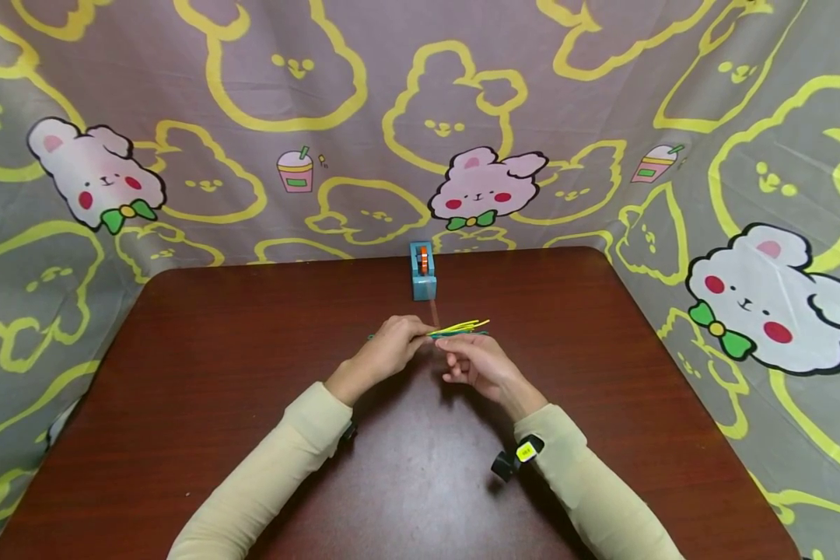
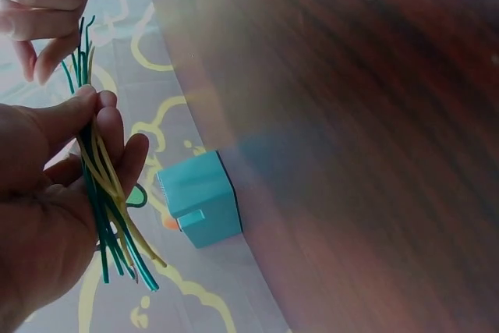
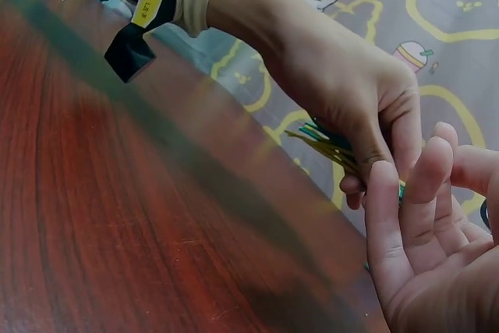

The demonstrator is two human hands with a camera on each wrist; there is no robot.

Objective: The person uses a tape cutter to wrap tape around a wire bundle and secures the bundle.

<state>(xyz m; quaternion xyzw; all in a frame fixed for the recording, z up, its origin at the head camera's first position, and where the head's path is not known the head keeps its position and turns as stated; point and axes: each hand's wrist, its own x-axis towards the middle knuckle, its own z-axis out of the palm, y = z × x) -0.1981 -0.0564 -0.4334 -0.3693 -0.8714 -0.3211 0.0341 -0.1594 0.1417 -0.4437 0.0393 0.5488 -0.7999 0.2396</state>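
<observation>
A bundle of thin green and yellow wire-like strands (image 2: 101, 185) is pinched between the thumb and fingers of my left hand (image 1: 394, 348). Its yellow ends (image 1: 465, 325) stick out to the right in the head view. Close beside these ends is my right hand (image 1: 481, 364), its fingers loosely bent. In the right wrist view the right fingertips (image 3: 382, 181) sit very near the left hand, with small gaps between them. A blue tape dispenser (image 1: 423, 286) with an orange core stands just beyond both hands. A faint strip runs from it towards the hands; tape or reflection, I cannot tell.
The brown wooden table (image 1: 217, 350) has rounded far corners. A curtain (image 1: 364, 93) printed with rabbits and yellow outlines hangs behind it and along both sides. A black wrist device (image 1: 514, 459) sits on the right sleeve.
</observation>
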